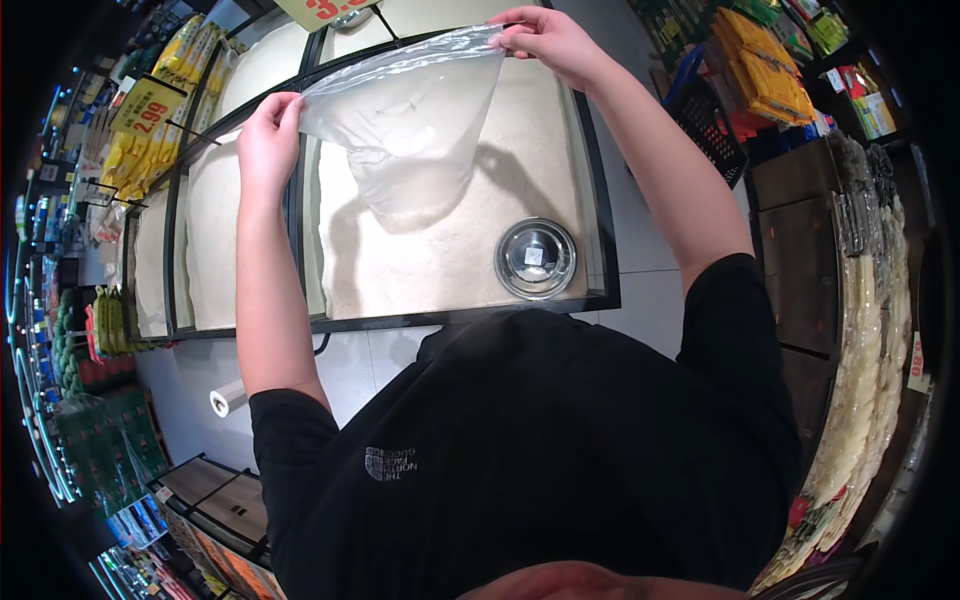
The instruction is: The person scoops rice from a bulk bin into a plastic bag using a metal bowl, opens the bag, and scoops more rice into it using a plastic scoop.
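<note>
A clear plastic bag (pixel 420 130) hangs stretched between my two hands, its top edge pulled wide. My left hand (pixel 270 135) pinches the bag's left top corner. At the right top corner, the fingers of my right hand (pixel 550 42) are closed on the plastic. Some pale stuff shows through the lower part of the bag; I cannot tell whether it is inside or behind. Beneath lies a bin of white grain or powder (pixel 400 275), with shadows of my arms across it. A round metal bowl (pixel 536 258) rests on the white surface near the bin's front right corner.
Black-framed dividers separate more white-filled bins (pixel 228 215) to the left. Price signs (pixel 148 105) stand above them. Yellow packets (pixel 185 60) fill the far left. A black basket (pixel 715 125) is at the right, near packed shelves. A plastic roll (pixel 228 399) sits below the bins.
</note>
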Motion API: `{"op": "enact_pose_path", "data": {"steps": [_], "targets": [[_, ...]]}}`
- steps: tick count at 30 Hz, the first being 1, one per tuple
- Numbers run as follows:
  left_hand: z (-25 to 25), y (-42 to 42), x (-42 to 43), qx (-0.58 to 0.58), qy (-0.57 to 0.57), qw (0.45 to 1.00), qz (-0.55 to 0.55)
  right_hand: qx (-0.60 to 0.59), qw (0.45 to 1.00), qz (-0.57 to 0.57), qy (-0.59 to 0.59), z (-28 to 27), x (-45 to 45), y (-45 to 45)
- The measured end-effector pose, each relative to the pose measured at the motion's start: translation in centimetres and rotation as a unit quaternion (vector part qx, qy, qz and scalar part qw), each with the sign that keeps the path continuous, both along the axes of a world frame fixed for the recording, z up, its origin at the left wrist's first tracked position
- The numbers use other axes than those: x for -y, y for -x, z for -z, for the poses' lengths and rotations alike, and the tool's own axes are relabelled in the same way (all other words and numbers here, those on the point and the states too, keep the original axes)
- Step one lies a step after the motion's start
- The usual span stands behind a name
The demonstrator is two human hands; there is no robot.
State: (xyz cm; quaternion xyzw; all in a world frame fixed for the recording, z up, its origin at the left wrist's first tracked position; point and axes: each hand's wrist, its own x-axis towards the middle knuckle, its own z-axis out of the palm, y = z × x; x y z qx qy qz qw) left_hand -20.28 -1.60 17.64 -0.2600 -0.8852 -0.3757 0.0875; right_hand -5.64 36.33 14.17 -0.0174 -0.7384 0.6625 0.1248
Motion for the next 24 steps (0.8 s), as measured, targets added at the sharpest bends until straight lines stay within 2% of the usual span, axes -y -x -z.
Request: {"op": "enact_pose_path", "data": {"steps": [4,7,10,13,16,19,22,24], "targets": [[0.0,-0.5,-0.2,-0.023,0.025,0.999,-0.022,-0.040,0.997,-0.042,0.045,1.1,0.1,0.4],[0.2,-0.5,0.0,-0.051,0.034,0.998,-0.025,0.018,0.999,-0.011,-0.038,0.8,-0.2,0.4],[-0.4,-1.3,0.1,-0.054,0.048,0.997,-0.028,0.045,0.993,0.074,-0.082,-0.6,1.0,0.1],[-0.4,-1.3,0.2,-0.080,0.043,0.996,-0.022,0.032,0.990,0.062,-0.125,-2.6,1.7,-0.8],[-1.0,-2.0,-0.1,-0.019,0.023,0.999,-0.024,0.046,0.976,0.089,-0.192,-3.4,1.9,-0.9],[-1.1,-2.2,-0.3,-0.002,-0.002,1.000,-0.030,-0.016,0.977,0.108,-0.185,-0.9,0.6,1.0],[-0.5,-1.6,0.0,-0.014,-0.019,0.999,-0.025,-0.086,0.981,0.068,-0.158,-0.4,0.5,1.7],[-0.3,-1.4,0.2,-0.018,-0.025,0.999,-0.021,-0.047,0.985,0.057,-0.158,-1.2,0.8,1.0]]}}
